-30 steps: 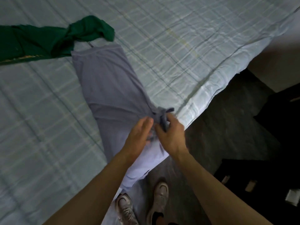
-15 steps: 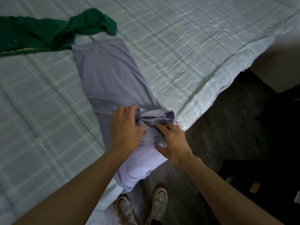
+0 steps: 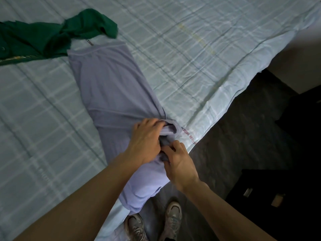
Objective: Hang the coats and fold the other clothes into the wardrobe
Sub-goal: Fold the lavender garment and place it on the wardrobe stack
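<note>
The lavender garment [image 3: 111,87] is lying lengthwise at the bed's [image 3: 199,54] near-right edge, its near end overhanging. The left hand [image 3: 145,140] and right hand [image 3: 180,162] are pinching its bunched fabric. A green garment [image 3: 52,35] is lying far left; open bedspread is spreading left and right.

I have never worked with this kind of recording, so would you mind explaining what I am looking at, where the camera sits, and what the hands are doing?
There is no machine here. A person wears a wide-angle camera on the head, so the single picture looks forward and down over both bare forearms. That person stands at the corner of a bed covered in pale checked bedding; their shoes show on the dark floor below. Two garments lie on the bed: a lavender garment stretched out flat, its near end hanging over the edge, and a crumpled green garment beyond its far end. The left hand and right hand meet at the lavender garment's right edge, both pinching a bunched piece of its cloth, apparently mid-fold. The dark shapes at right are too dim to identify.
</note>
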A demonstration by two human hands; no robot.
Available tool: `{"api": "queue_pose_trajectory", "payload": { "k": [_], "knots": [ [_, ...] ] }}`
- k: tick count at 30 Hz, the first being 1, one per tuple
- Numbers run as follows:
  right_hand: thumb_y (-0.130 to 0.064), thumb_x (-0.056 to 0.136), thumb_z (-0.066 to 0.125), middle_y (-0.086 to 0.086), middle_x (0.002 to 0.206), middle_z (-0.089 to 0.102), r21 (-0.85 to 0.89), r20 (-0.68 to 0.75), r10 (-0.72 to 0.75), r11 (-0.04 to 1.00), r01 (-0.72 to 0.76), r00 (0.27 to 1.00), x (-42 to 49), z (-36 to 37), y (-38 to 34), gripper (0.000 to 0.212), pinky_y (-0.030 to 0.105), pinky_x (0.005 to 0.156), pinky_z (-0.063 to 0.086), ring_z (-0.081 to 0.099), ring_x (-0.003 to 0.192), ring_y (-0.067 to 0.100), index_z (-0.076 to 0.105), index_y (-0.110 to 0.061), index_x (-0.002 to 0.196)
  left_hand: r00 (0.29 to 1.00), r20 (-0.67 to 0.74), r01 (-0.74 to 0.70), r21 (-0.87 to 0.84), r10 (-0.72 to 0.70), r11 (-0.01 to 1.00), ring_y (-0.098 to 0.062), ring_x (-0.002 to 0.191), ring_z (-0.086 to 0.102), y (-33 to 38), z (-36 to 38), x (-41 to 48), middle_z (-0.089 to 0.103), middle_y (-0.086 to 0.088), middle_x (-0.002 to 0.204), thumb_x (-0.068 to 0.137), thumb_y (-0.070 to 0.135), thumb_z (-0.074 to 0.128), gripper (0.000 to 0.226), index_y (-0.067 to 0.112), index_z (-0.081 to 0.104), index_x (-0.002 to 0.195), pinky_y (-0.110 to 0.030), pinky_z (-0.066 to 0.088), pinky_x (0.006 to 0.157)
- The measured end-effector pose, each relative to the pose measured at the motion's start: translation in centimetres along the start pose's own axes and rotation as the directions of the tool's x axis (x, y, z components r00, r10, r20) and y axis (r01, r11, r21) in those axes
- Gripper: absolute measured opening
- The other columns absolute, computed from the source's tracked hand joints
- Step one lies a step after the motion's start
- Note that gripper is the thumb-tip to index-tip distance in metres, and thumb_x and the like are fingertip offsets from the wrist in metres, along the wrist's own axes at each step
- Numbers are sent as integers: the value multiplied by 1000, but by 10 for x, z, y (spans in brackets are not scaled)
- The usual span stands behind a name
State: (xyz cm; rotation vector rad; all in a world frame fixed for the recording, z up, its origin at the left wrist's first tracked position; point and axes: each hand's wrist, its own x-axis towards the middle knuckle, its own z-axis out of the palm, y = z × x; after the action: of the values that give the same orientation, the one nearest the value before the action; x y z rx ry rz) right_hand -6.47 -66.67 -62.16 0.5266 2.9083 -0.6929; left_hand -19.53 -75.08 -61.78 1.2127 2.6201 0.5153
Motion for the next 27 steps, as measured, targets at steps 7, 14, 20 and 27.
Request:
{"api": "queue_pose_trajectory", "payload": {
  "k": [7,14,20,27],
  "knots": [
    [6,68,68,7,91,56,2,-67,3,1000,-2,998,-8,3,-7,27,31,50,46,57,78,27,67,-11,90,711,-130,573,-464,-692,676,-37,116,50,-6,-12,-13,58,-18,123,84,18,54,40,6,58,121,-46,39,100],
    [8,66,68,10,93,59,30,-126,-28,999,32,992,-13,8,-5,28,30,51,43,55,79,29,66,-6,90,944,-77,-301,194,320,934,-21,139,37,7,7,-16,49,4,143,90,29,49,23,28,67,105,-46,31,106],
    [-1,77,63,6,103,54,10,-64,49,999,-49,997,-18,8,0,23,39,53,52,55,88,26,61,-12,97,929,-1,360,240,-371,901,-30,132,37,-19,-4,-9,42,-8,146,92,44,46,56,11,45,137,-48,32,101],
    [-3,75,69,8,97,59,26,-87,13,1000,-11,996,-25,10,1,19,38,61,49,57,82,29,66,-11,92,931,-25,-346,259,365,902,-27,142,32,10,5,-21,41,-1,152,87,23,49,48,24,51,135,-49,27,112]
  ]
}}
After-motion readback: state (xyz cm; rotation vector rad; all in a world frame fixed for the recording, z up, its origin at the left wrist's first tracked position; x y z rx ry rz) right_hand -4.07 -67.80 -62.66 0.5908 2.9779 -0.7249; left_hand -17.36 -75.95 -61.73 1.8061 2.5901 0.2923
